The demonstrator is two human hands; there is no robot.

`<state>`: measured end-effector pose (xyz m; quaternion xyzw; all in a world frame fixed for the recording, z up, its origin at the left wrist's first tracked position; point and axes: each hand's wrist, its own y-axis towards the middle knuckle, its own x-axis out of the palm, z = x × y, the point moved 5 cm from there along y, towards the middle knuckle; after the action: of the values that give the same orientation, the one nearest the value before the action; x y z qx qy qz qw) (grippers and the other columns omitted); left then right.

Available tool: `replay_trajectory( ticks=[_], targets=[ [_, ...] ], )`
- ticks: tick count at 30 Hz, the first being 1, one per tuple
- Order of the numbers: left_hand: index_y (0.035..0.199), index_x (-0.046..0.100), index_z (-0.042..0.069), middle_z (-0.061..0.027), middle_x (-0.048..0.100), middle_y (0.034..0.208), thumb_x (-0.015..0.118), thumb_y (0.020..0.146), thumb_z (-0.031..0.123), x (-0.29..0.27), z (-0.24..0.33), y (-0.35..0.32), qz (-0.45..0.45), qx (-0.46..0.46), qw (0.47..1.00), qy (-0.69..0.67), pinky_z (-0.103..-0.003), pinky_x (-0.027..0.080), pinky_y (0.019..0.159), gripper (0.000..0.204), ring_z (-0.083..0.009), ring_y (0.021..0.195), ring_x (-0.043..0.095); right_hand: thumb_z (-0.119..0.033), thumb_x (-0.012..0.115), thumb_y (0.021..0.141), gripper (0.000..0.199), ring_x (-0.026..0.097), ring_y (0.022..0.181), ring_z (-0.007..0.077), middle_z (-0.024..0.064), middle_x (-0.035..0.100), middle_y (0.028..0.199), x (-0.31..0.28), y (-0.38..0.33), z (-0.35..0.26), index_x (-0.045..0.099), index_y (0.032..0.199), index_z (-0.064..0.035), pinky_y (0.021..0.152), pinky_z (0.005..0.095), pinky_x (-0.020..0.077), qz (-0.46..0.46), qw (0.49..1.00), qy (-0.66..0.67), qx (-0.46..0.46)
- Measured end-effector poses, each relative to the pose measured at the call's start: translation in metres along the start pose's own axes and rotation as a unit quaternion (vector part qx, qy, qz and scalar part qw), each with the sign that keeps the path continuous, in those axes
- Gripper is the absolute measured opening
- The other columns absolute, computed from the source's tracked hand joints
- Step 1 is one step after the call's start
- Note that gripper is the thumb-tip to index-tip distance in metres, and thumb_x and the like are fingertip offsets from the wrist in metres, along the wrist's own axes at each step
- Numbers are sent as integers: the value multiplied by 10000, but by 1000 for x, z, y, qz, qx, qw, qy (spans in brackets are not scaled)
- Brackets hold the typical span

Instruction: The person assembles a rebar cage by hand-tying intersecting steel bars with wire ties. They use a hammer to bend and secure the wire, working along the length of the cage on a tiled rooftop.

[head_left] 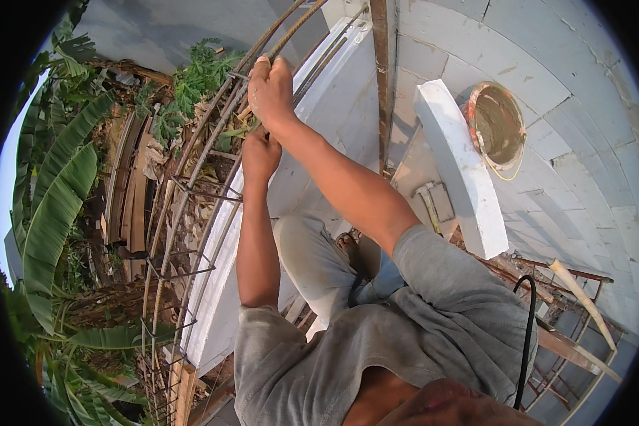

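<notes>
A long cage of rebar (192,192), thin steel bars tied with square stirrups, runs along the left side of a white block wall (337,117). My right hand (271,92) is closed around a bar at the far part of the cage. Just nearer, my left hand (261,157) makes a fist against the cage's right side. Its fingers point away, and what they grip is hidden. Both arms reach forward, the right one crossing over the wall.
On the right, a bucket (500,128) of wet grey mortar stands behind a white block (461,170). A hammer (429,206) lies beside that block. An upright brown post (382,78) rises past the wall. Banana leaves (60,220) and stacked boards (131,181) are at left.
</notes>
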<state>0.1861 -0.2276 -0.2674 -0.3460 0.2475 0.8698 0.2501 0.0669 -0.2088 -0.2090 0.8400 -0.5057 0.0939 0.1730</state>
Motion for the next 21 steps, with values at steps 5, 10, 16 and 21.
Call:
replay_trajectory(
  ticks=[5,10,16,21],
  targets=[
    [934,674,-23,-284,629,805,597,880,178,1,0,-3,30,38,999,23,-450,499,703,222,-450,774,620,-252,425,970,345,561,627,284,172,545,665,-3,4,-4,458,842,67,644,405,459,-25,1000,-8,-3],
    [900,657,-40,-252,624,744,594,893,171,1,-3,4,6,38,999,-26,-426,484,668,220,-407,704,615,-251,399,944,351,573,712,334,235,555,720,-5,4,-5,457,824,73,704,420,457,-8,1000,10,-9],
    [748,605,-33,-49,498,582,605,916,199,11,-24,12,-71,-68,985,-139,-348,392,559,286,-149,569,437,-313,345,1006,448,532,709,387,231,550,742,-3,10,2,496,816,64,705,442,430,25,999,-34,5],
    [737,603,-31,-68,494,579,609,912,241,14,-27,14,-52,-72,988,-125,-357,394,566,323,-157,570,433,-316,323,1013,415,403,658,186,62,421,676,4,19,10,413,727,-29,662,368,385,13,996,51,71]
  ],
)
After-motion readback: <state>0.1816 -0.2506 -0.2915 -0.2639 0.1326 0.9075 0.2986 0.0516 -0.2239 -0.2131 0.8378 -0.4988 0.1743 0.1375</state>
